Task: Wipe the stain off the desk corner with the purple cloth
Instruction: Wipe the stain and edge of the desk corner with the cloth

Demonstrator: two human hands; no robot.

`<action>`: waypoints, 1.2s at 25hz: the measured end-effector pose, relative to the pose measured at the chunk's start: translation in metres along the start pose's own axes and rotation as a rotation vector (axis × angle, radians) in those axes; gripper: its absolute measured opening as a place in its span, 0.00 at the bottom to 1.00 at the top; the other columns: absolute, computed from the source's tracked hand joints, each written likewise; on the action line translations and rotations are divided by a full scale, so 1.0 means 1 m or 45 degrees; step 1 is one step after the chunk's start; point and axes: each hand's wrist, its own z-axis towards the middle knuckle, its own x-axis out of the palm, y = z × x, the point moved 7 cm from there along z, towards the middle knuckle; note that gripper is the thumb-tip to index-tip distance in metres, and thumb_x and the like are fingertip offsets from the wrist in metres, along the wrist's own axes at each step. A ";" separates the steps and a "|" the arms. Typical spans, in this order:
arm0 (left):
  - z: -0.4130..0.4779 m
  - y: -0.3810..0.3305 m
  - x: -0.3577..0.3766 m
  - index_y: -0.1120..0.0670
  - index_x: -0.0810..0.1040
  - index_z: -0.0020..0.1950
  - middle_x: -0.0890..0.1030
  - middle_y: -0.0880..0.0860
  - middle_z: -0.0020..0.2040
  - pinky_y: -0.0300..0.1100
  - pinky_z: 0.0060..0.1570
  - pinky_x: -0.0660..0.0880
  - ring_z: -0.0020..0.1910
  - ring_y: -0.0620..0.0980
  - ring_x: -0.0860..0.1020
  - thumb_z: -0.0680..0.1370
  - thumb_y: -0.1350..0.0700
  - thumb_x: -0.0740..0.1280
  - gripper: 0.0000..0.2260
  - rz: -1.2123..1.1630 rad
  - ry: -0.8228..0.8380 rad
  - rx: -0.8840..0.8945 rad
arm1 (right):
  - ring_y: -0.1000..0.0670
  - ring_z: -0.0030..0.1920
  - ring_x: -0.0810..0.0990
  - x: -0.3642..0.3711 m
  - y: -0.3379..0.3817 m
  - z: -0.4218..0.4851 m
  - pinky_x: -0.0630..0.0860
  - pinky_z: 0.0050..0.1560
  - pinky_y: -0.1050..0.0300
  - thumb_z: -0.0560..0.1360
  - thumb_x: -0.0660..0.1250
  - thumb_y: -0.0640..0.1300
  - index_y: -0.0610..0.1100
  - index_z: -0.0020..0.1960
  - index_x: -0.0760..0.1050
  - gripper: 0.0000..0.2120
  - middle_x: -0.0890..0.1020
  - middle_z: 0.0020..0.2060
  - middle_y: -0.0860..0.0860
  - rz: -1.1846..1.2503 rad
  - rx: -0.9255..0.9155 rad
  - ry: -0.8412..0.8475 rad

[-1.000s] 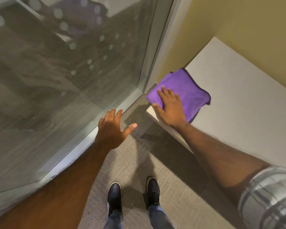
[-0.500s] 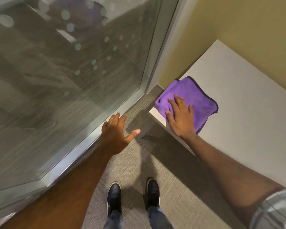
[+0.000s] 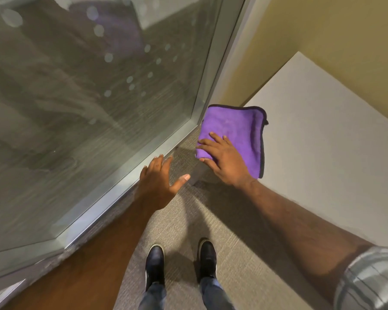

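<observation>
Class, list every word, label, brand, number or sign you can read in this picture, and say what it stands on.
None: no readable text anywhere.
The purple cloth under the right hand shows no legible tag.
The desk, glass panel and shoes carry no legible marks.

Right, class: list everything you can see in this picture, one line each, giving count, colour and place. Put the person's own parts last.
purple cloth: one, purple with dark edging, on the desk corner
desk: one, pale grey, right side
glass wall: one, grey, left
wall: one, yellow, behind the desk
carpet: grey, floor
shoes: two, black, bottom centre
sleeve: one, grey plaid, bottom right
left hand: open, near the glass frame
right hand: flat on the cloth
</observation>
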 end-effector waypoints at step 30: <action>0.013 0.016 0.017 0.51 0.62 0.77 0.61 0.57 0.79 0.59 0.76 0.55 0.78 0.56 0.58 0.73 0.30 0.56 0.38 -0.051 0.141 -0.043 | 0.43 0.80 0.43 -0.017 -0.081 -0.019 0.37 0.74 0.30 0.77 0.46 0.70 0.57 0.80 0.51 0.34 0.49 0.81 0.52 -0.306 0.604 -0.060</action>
